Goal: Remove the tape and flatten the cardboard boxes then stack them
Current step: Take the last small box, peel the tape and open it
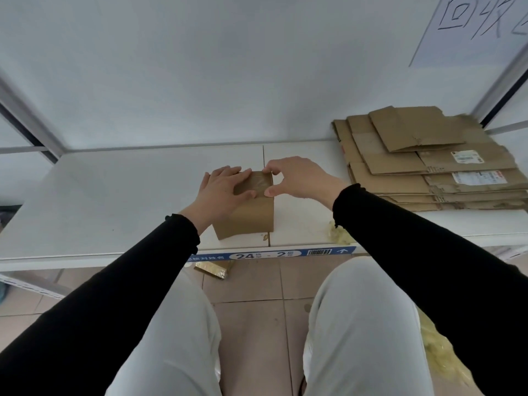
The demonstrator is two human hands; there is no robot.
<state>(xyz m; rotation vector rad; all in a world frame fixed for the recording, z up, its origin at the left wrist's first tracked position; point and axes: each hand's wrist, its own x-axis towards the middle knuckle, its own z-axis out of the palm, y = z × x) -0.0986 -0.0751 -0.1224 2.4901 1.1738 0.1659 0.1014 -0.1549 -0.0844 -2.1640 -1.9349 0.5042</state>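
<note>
A small brown cardboard box (251, 217) stands upright near the front edge of the white shelf (114, 201). Clear tape (258, 182) covers its top. My left hand (221, 190) lies flat on the box's top left, pressing it down. My right hand (297, 177) is at the top right edge, with thumb and forefinger curled around the box's corner at the tape's end. At the back right lies a stack of flattened cardboard boxes (428, 161), some with shipping labels.
Crumpled yellowish tape (338, 235) lies on the shelf by my right sleeve. More of it is piled on the tiled floor at the lower right (440, 350). A scrap of taped cardboard (214, 268) lies on the floor under the shelf edge. My knees are below.
</note>
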